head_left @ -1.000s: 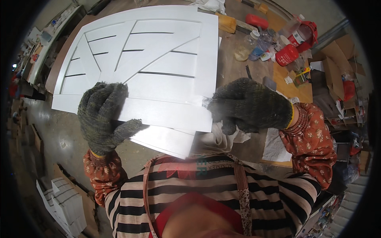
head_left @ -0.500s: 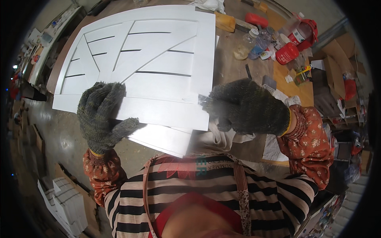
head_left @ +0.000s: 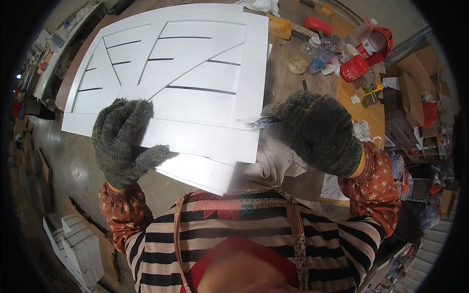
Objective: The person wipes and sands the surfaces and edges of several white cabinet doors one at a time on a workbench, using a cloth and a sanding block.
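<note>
A white panel [head_left: 195, 129] with raised trim, diagonal strips and dark slots lies tilted on the bench in front of me. My left hand [head_left: 122, 139], in a dark knitted glove, grips its near edge, fingers on the top face and thumb below. Under that edge, part of a second white panel [head_left: 200, 171] shows. At the panel's right side is my right hand [head_left: 317, 132], also gloved and closed around a thin flat grey blade [head_left: 259, 123]. Its tip rests at or just over the white surface; blur hides which. The blade's handle is hidden in the glove.
Several bottles stand on the bench [head_left: 288, 90] at far right, with a red jar [head_left: 353, 67] among them. A crumpled pale cloth [head_left: 278, 158] hangs near the panel's right corner. Stacked white pieces [head_left: 80, 246] and cardboard sit on the floor at lower left.
My right hand has turned and shifted slightly, its wrist lower, and more of the grey blade shows over the panel. The left hand keeps its grip; the panel is almost where it was.
</note>
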### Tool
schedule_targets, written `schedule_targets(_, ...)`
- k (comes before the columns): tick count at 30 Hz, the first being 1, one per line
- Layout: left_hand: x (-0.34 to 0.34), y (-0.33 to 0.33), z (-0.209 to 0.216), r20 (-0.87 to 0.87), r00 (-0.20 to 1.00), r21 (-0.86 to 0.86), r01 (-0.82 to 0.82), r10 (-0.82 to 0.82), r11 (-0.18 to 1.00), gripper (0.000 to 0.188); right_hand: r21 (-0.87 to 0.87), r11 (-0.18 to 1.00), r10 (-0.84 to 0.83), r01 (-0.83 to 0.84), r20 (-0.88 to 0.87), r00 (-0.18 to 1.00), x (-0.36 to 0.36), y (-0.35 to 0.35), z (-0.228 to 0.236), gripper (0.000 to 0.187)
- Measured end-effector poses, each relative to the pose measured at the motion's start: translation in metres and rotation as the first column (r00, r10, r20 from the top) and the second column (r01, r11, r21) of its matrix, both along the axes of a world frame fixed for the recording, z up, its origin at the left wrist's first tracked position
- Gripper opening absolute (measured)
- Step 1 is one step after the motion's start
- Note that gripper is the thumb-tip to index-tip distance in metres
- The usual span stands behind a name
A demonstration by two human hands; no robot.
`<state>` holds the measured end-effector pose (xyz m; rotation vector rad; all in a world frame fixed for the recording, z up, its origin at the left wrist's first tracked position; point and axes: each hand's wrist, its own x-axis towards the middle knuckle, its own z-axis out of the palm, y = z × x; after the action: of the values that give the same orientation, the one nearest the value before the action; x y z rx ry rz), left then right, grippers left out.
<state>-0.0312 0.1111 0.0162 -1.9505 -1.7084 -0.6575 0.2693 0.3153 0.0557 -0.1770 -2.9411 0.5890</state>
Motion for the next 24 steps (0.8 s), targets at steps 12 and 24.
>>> schedule_targets(12,-0.003,-0.002,-0.001,-0.019,1.0,-0.025,-0.02,0.02,0.999,0.082,0.109,0.994,0.016,-0.011,-0.045,0.999,-0.014,0.009,-0.008,0.034)
schedule_targets(24,0.0,-0.001,0.0,0.006,1.0,-0.002,-0.016,0.016,1.0,0.081,0.142,0.99,0.021,-0.013,-0.057,0.998,-0.017,0.015,-0.006,0.035)
